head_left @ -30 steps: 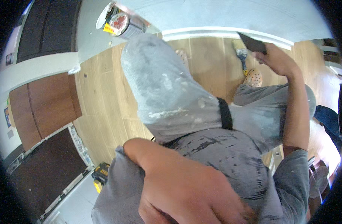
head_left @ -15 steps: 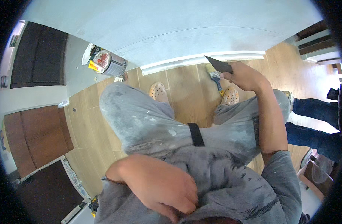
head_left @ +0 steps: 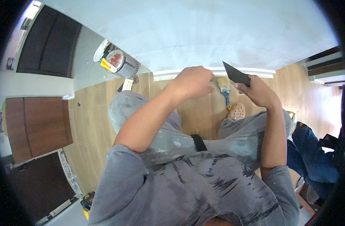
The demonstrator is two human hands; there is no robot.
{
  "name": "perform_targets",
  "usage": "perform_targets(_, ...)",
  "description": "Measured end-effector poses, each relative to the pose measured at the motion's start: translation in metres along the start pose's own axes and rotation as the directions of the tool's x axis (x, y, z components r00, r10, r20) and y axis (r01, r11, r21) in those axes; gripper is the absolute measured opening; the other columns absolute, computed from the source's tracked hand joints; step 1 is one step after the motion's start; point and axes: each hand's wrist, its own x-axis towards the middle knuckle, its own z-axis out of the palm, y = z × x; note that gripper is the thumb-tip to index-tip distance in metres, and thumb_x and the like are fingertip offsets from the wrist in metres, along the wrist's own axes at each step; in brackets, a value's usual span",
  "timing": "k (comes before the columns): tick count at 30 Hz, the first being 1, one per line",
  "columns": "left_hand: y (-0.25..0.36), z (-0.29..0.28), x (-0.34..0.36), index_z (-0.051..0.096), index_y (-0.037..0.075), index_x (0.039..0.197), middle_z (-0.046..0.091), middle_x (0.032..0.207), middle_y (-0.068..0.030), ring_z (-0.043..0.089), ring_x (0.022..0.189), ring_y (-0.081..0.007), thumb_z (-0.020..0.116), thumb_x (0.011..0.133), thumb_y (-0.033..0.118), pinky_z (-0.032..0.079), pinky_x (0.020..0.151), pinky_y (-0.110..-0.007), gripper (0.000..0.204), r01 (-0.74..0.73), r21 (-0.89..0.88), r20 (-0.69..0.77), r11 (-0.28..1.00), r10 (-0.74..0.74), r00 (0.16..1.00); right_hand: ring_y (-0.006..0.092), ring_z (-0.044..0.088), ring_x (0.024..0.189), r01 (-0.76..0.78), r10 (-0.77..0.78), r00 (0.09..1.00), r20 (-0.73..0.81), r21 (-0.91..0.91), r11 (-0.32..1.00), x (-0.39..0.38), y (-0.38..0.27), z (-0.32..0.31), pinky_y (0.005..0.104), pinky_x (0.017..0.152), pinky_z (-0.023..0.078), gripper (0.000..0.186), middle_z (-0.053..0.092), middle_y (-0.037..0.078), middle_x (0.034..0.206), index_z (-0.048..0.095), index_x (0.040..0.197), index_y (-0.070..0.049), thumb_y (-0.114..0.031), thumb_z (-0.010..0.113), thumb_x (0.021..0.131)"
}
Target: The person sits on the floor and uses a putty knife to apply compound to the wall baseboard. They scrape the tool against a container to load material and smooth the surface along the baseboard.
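My left hand is raised in front of the wall, its fingers loosely bent and apart, with nothing visible in them. Beside it my right hand grips a dark, flat scraper, blade pointing up toward the left. Below the blade, a paintbrush with a blue handle and pale bristles lies on the wooden floor, close to a perforated tan clog on my right foot. My knees are bent and my grey trousers carry pale paint smudges.
A pale blue wall with a white baseboard stands ahead. An opened paint can is at the upper left. Brown panels and dark ones line the left. At the right is another person's leg in dark jeans.
My left hand has lifted from my shirt front to out beside the scraper. My right hand has moved slightly down. The other person's jeans at the right have shifted lower in view.
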Motion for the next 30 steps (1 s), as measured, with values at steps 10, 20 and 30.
perform_targets(10,0.013,-0.022,0.02,0.07,-0.001,0.097,0.065,0.075,-0.0041,0.062,0.069,-0.0102,0.086,0.087,0.031,0.049,0.063,-0.03,0.037,-0.094,-0.651,-0.271,0.753,-0.115,0.956,0.017,0.065,0.108,0.295,-0.226,0.955,-0.191,0.55,0.781,0.001,-0.024,-0.025,0.0363,0.095,0.052,0.049,0.075,0.011,0.117,0.068,0.131,-0.001,-0.035,0.076,0.097)
perform_targets(20,0.01,-0.043,0.023,0.071,0.001,0.095,0.058,0.072,0.0063,0.048,0.063,-0.0006,0.084,0.087,0.004,0.04,0.058,-0.019,0.015,-0.105,-0.831,-0.308,0.546,-0.294,0.905,0.0206,0.066,0.113,0.349,-0.249,0.937,-0.245,0.657,0.668,0.014,-0.018,-0.041,0.036,0.101,0.051,0.058,0.074,0.011,0.119,0.067,0.131,0.001,-0.024,0.09,0.084)
perform_targets(30,-0.002,-0.067,0.004,0.073,0.001,0.094,0.067,0.082,0.002,0.059,0.074,-0.0071,0.084,0.082,0.0,0.049,0.071,-0.027,0.016,-0.202,-0.714,-0.317,0.67,-0.051,0.947,0.0198,0.069,0.109,0.446,-0.041,0.889,-0.457,0.84,0.309,0.015,0.031,-0.074,0.0348,0.099,0.054,0.051,0.075,0.012,0.116,0.068,0.124,0.005,-0.005,0.09,0.078)
